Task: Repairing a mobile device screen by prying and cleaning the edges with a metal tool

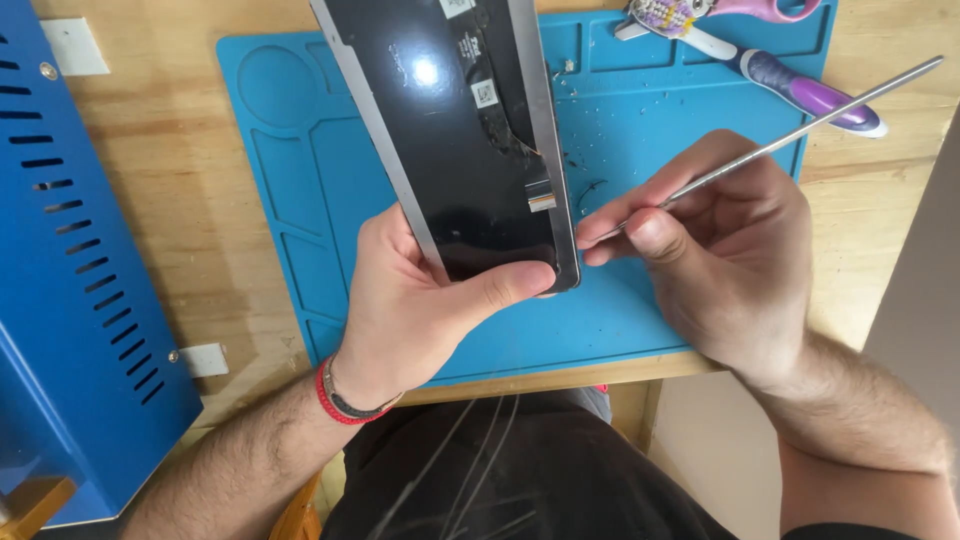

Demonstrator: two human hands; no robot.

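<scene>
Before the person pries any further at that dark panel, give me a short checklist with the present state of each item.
1. Left hand grips the dark panel at its lower end, thumb across the face: ok.
2. Right hand holds the thin metal rod like a pen: ok.
3. Rod tip at the panel's right edge, near the corner: ok; whether it is in a seam: cannot tell.
4. Small ribbon connector on the panel lies apart from the tip: ok.
5. Blue mat under the work: ok, though debris specks lie on it.
6. Purple brush out of the way: ok.
</scene>
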